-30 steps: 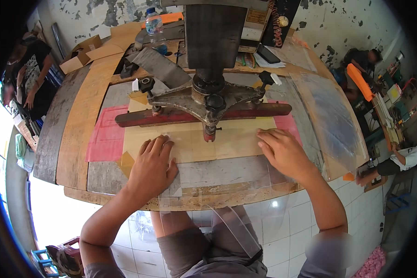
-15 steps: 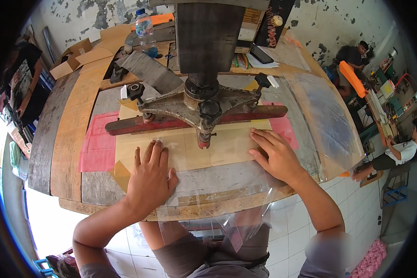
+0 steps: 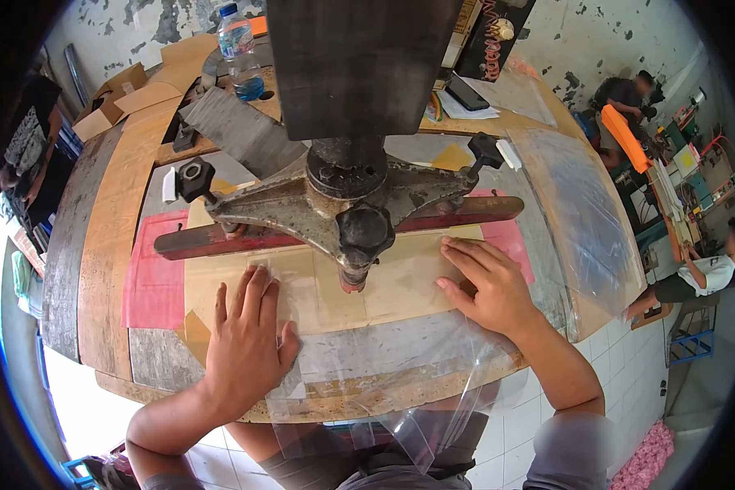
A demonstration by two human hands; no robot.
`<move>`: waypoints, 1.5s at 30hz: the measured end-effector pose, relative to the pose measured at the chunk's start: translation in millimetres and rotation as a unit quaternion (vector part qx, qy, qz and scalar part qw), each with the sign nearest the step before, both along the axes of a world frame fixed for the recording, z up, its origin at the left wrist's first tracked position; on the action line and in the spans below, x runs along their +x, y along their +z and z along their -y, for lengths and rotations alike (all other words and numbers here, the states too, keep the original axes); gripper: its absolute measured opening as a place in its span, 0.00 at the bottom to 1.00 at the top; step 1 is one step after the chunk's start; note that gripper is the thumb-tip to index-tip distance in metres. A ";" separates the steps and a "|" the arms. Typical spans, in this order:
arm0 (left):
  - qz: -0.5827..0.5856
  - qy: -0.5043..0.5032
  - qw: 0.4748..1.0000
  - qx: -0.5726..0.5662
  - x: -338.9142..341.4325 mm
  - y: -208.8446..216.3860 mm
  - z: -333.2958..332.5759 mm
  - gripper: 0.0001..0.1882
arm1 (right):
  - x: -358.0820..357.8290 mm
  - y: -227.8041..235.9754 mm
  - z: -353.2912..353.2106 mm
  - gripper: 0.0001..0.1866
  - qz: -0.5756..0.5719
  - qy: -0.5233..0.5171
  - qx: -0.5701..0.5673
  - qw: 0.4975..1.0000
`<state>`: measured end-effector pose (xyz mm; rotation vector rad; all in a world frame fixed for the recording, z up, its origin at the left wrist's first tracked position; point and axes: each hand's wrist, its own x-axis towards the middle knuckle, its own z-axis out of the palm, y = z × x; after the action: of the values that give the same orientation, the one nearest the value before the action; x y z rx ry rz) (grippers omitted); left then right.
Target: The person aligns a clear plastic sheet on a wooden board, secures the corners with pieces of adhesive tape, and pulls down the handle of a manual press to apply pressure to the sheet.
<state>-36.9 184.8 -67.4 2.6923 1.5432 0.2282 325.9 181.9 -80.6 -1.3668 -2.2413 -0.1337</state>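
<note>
My left hand (image 3: 249, 339) lies flat on the near left part of a yellowish board (image 3: 314, 286), fingers stretched out and pointing away from me. On the board's right side rests my right hand (image 3: 492, 287), fingers spread. Under both palms is a thin clear plastic sheet (image 3: 420, 429), its near end creased and drooping over the table's front edge. Just beyond my fingertips a long metal bar (image 3: 474, 214) with a red lower side runs across the board. It hangs from a three-armed metal press head (image 3: 286, 204) with black knobs. Neither hand grips anything.
Pink sheets (image 3: 151, 278) stick out beside the board. Clear film (image 3: 584, 220) covers the table's right side. At the back are a water bottle (image 3: 238, 53), a phone (image 3: 467, 94), and an opened cardboard box (image 3: 110, 102). Several people are farther off, left and right.
The view has shifted, so the press head looks larger and lower. Both hands stay flat on the sheet, in nearly the same place relative to the board and bar.
</note>
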 end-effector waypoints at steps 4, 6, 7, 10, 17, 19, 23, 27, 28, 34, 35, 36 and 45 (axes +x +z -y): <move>0.012 0.004 1.000 -0.018 1.9 -0.7 -6.0 0.30 | 0.9 1.1 -1.8 0.22 -0.003 -0.004 -0.007 1.000; 0.006 0.006 1.000 -0.020 1.7 0.1 -6.0 0.31 | 0.5 1.1 -3.6 0.22 -0.007 -0.001 -0.004 1.000; 0.002 0.009 1.000 -0.020 -0.3 0.9 -5.4 0.31 | -1.3 1.7 -4.5 0.22 -0.010 0.002 -0.004 1.000; -0.006 0.005 1.000 -0.001 -0.7 3.1 -3.1 0.31 | -5.6 5.6 -4.8 0.22 -0.021 0.010 -0.005 1.000; -0.012 -0.005 0.999 0.039 -3.1 -7.1 1.7 0.30 | -8.0 7.4 -1.1 0.22 -0.013 -0.003 -0.019 1.000; -0.013 -0.003 0.999 0.041 -5.8 -6.8 0.2 0.31 | -11.7 9.9 0.2 0.22 -0.003 -0.027 -0.030 0.999; -0.001 -0.011 0.999 0.030 -9.3 -7.8 -1.8 0.31 | -16.4 10.1 -1.4 0.22 -0.009 -0.027 -0.038 0.999; 0.006 -0.015 1.000 0.027 -11.0 -6.7 -5.6 0.31 | -17.4 10.0 -1.8 0.22 -0.020 -0.028 -0.053 0.998; 0.006 -0.020 0.999 0.029 -11.5 -7.4 -6.9 0.31 | -17.4 10.0 -1.6 0.22 -0.018 -0.033 -0.054 0.998; 0.014 -0.024 0.999 0.031 -12.1 -7.6 -8.9 0.31 | -16.2 7.9 -1.4 0.23 -0.014 -0.041 -0.060 0.997; 0.015 -0.024 0.999 0.030 -12.0 -7.2 -9.0 0.31 | -16.1 7.9 -1.5 0.23 -0.016 -0.041 -0.064 0.997; 0.015 -0.025 0.999 0.029 -11.9 -6.6 -9.1 0.31 | -15.8 7.6 -1.6 0.23 -0.015 -0.041 -0.064 0.997; 0.024 -0.024 0.999 0.024 -12.3 -6.6 -10.6 0.31 | -16.7 7.1 0.1 0.24 -0.019 -0.047 -0.069 0.996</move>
<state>-49.2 195.4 -74.0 2.7345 1.4786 0.3298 309.2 181.9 -73.5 -1.5356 -2.1894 0.0147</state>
